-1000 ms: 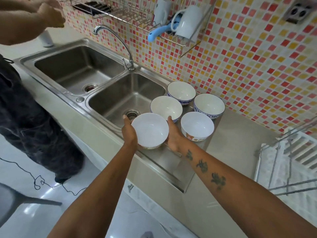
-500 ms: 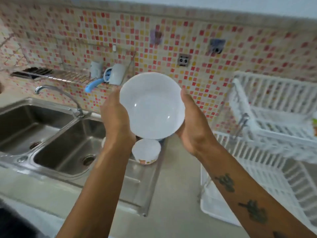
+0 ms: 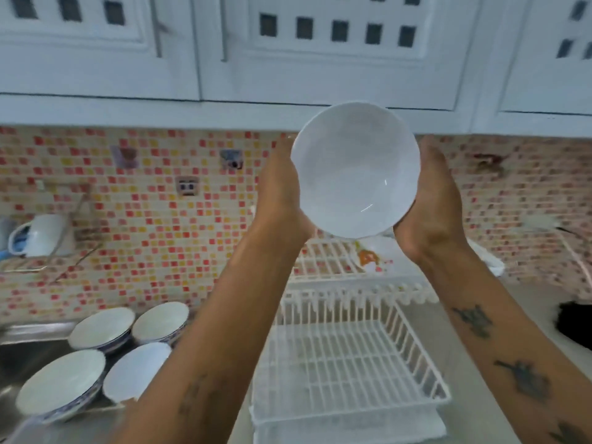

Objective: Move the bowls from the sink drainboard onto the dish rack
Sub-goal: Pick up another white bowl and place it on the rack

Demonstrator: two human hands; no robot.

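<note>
I hold a plain white bowl (image 3: pixel 355 170) up at chest height, tilted so its inside faces me. My left hand (image 3: pixel 282 190) grips its left side and my right hand (image 3: pixel 431 200) cups its right side. The bowl hangs above the white wire dish rack (image 3: pixel 346 357), which stands on the counter below my arms. Several more white bowls stay on the steel drainboard (image 3: pixel 35 331) at the lower left, among them one with a blue rim (image 3: pixel 102 328), another beside it (image 3: pixel 160 320), a large one in front (image 3: pixel 61 386) and a plain one (image 3: pixel 136 370) partly behind my left forearm.
White wall cupboards (image 3: pixel 288 49) hang just above the raised bowl. A mosaic tile wall runs behind. A white mug (image 3: pixel 41 235) sits on a wall shelf at the left. A dark object (image 3: pixel 576 322) lies on the counter at the right edge.
Both hands lifted the bowl off the drainboard and carried it up and to the right, over the dish rack. My view swung up and right; the sink left the frame.
</note>
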